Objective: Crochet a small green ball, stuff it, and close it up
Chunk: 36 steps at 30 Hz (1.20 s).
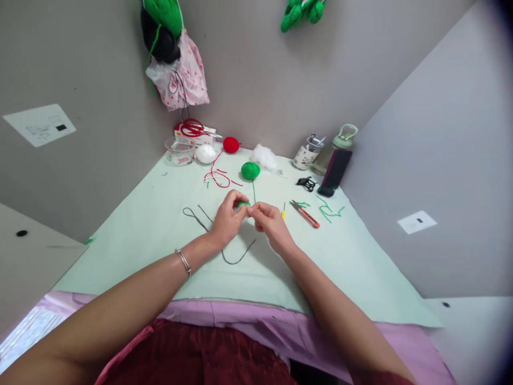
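Note:
Over the middle of the table, my left hand [229,218] is closed on a small green yarn piece [242,203], most of it hidden by the fingers. My right hand [269,220] pinches close against it, fingertips meeting the left ones; what sits between them is too small to make out. A green yarn ball [250,170] lies just beyond, its strand running toward my hands. Beside my right hand is a yellow-handled tool [284,214], partly covered. A dark cord [234,262] loops on the table beneath my left wrist.
Orange thread snips [306,215] and green yarn scraps [331,208] lie at right. Behind stand a phone [335,170], a green bottle [342,140] and a pen cup [308,153]. White stuffing [263,156], a red yarn ball [231,145], red scissors [194,128] and a plastic tub [179,153] line the back.

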Available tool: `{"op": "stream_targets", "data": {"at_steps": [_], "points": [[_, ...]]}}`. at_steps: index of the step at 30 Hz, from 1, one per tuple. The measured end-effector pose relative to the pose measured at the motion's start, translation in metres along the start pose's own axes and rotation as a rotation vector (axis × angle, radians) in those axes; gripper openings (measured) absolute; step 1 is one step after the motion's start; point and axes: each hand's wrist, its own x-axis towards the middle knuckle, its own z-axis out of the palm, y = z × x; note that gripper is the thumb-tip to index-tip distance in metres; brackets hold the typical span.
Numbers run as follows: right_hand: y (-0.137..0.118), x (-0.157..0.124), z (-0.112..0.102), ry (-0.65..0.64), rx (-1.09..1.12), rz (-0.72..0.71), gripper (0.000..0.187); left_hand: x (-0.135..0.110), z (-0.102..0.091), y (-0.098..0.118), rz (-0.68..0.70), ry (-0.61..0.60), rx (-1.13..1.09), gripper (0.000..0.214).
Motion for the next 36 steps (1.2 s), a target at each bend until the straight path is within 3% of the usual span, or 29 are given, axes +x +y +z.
{"op": "stream_targets", "data": {"at_steps": [5,10,14,23,31,36], "points": [[0.001,0.004,-0.004,0.024,0.047,0.030,0.048,-0.003,-0.003,0.008,-0.003,-0.072,-0.019,0.013],[0.001,0.001,-0.007,0.104,-0.045,-0.013,0.039,-0.001,-0.010,0.005,-0.069,-0.158,-0.083,0.021],[-0.003,-0.003,-0.010,0.083,-0.124,-0.072,0.035,0.002,-0.015,-0.001,-0.124,-0.180,-0.139,0.027],[-0.002,-0.005,-0.005,-0.117,-0.175,-0.120,0.021,0.008,-0.010,-0.009,-0.230,-0.057,-0.179,0.016],[0.000,-0.001,-0.013,-0.043,-0.206,-0.158,0.016,0.005,-0.008,0.002,-0.356,0.002,-0.358,0.013],[0.004,0.002,-0.005,0.012,-0.131,-0.102,0.025,0.002,-0.006,0.000,-0.389,-0.027,-0.428,0.014]]}}
